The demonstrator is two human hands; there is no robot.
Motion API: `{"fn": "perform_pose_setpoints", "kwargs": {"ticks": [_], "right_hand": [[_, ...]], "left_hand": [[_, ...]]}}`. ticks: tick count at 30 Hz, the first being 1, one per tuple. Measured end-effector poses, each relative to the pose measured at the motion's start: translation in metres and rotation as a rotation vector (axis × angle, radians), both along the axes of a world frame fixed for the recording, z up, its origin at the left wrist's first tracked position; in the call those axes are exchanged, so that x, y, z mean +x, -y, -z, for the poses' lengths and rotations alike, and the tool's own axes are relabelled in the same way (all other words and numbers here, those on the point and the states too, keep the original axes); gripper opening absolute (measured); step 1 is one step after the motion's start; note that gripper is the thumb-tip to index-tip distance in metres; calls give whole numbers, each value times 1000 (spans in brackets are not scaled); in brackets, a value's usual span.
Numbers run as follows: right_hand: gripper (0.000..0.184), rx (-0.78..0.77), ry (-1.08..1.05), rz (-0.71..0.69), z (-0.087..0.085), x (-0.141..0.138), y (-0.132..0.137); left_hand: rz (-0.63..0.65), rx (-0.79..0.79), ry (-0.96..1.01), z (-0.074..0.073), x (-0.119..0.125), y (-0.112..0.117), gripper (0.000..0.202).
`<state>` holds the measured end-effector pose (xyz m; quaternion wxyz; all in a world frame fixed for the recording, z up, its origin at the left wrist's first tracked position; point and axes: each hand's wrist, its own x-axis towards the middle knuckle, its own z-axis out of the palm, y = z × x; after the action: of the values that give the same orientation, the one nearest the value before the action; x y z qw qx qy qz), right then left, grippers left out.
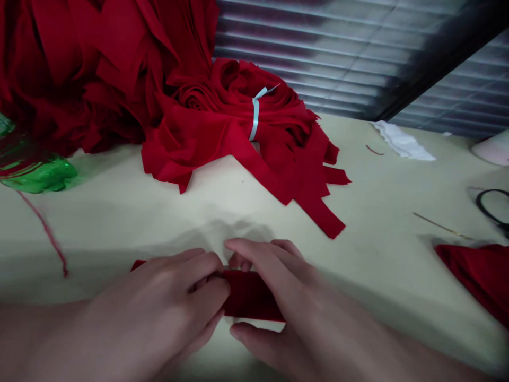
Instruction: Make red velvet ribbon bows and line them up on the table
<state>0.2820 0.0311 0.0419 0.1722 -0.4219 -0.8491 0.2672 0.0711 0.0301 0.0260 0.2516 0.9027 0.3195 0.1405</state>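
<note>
A small red fabric strip [248, 296] lies on the pale table [382, 212] near the front edge. My left hand [159, 313] covers its left part, fingers curled and pinching the cloth. My right hand [290, 307] grips its right part, fingers over the top and thumb under the near edge. The two hands meet at the middle of the strip. Most of the strip is hidden beneath them.
A bundle of red strips [238, 122] tied with a pale band [255, 114] sits behind the hands, before a larger red fabric heap [79, 63]. A green plastic bottle [32, 170] lies at left. Black scissors [493, 209], more red cloth [477, 276] and a white scrap [400, 140] are at right.
</note>
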Motion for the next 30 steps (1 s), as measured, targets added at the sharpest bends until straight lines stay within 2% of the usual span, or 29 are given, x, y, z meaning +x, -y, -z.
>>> {"fn": "perform_pose_setpoints", "kwargs": {"ticks": [2, 5, 6, 9, 12, 15, 21, 24, 30], "right_hand": [[50, 31, -44, 22, -6, 4, -3], [15, 93, -130, 58, -13, 7, -5], [11, 89, -136, 50, -13, 6, -4], [20, 54, -106, -1, -3, 2, 2], [21, 73, -112, -6, 11, -4, 8], [19, 80, -137, 2, 17, -7, 9], [10, 23, -139, 23, 14, -4, 8], [10, 18, -146, 39, 14, -3, 9], [13, -42, -193, 46, 13, -5, 5]], "left_hand": [[13, -30, -40, 0, -1, 0, 19], [-4, -68, -66, 0, -1, 1, 18], [-13, -79, -69, 0, -1, 1, 19], [-28, -99, -87, 2, -1, 2, 19], [-19, -92, -99, 3, -2, 3, 20], [-12, -63, -107, 2, -1, 3, 22], [-69, 28, -128, -5, 5, 3, 20], [-42, 82, -139, -5, 4, 3, 25], [-49, 34, -149, 0, 2, 5, 29]]}}
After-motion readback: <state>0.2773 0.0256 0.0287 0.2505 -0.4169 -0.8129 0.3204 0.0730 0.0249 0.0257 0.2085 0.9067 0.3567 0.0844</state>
